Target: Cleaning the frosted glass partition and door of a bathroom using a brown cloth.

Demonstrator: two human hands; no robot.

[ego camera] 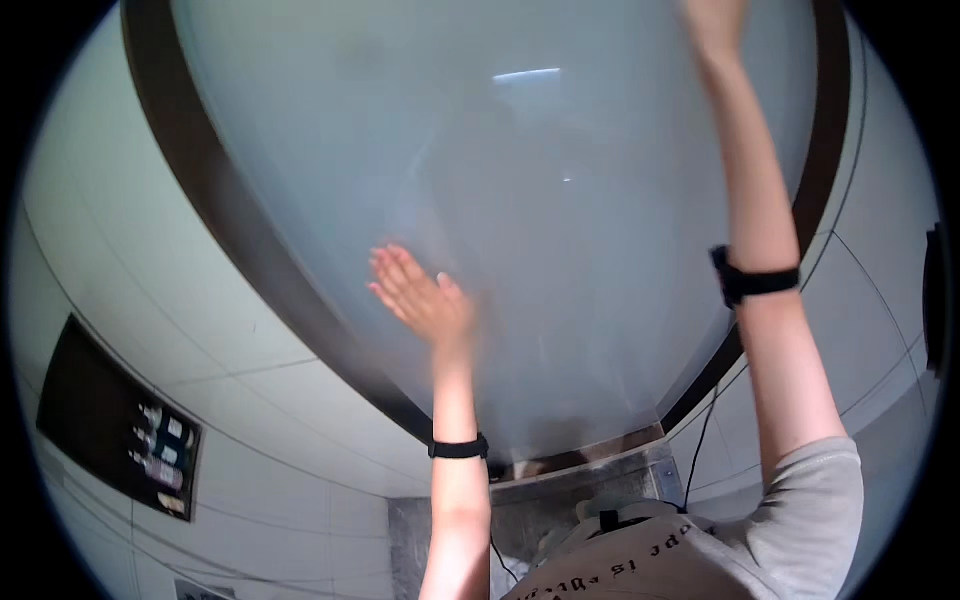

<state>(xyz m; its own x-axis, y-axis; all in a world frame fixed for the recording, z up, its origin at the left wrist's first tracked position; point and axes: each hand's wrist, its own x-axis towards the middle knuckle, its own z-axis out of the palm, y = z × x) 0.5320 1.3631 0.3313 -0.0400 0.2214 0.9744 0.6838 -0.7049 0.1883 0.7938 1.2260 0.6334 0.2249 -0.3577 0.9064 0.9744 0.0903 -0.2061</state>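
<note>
A large frosted glass panel (570, 247) in a dark frame (202, 180) fills the view before me. My left hand (416, 292) is flat with the palm towards the glass at its lower left, fingers nearly straight, thumb apart, nothing seen in it. Whether the palm touches the pane cannot be told. My right hand (714, 26) is raised at the upper right of the panel, slightly blurred; its fingers lie beyond the top edge of the view. Each forearm wears a black band.
White tiled wall (255, 397) flanks the frame on both sides. A dark recessed niche (97, 412) at the left holds several pump bottles (161, 446). Thin black cables (699, 457) hang near my body. Grey stone flooring (409, 532) shows below.
</note>
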